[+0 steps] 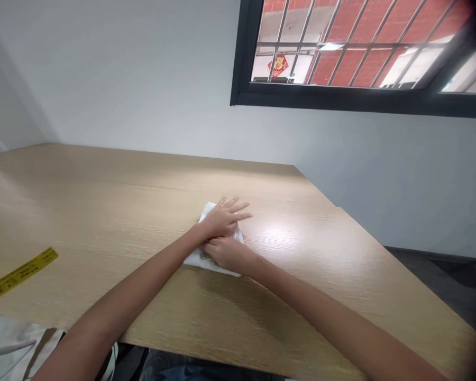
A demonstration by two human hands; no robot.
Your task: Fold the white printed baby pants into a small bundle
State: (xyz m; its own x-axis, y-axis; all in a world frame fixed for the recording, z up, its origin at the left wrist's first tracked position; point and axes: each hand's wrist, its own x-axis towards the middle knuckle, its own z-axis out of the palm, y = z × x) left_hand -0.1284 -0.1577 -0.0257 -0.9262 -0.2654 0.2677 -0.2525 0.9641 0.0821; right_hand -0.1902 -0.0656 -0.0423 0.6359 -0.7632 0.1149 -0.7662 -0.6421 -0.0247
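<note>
A folded white cloth [193, 258] is laid just below the centre of the frame on a light wood-grain bench [103, 211], and it is covered by both hands. The left hand [222, 219] is placed across its upper part, with the fingers [238, 207] spread open, held flat and directed toward the right of the frame; their tips are extended just past the cloth's right edge. The right hand [227, 253] is laid across the lower part, directed toward the left of the frame, with its fingers [208, 247] tucked beneath the left wrist. Whether these are closed on the cloth cannot be told. The cloth lies directly under both palms. Its lower edge runs almost level across the frame, but its long axis and pointing direction cannot be settled, since much of it is hidden. A yellow printed strip [19, 275] is lying well apart at the lower left.
</note>
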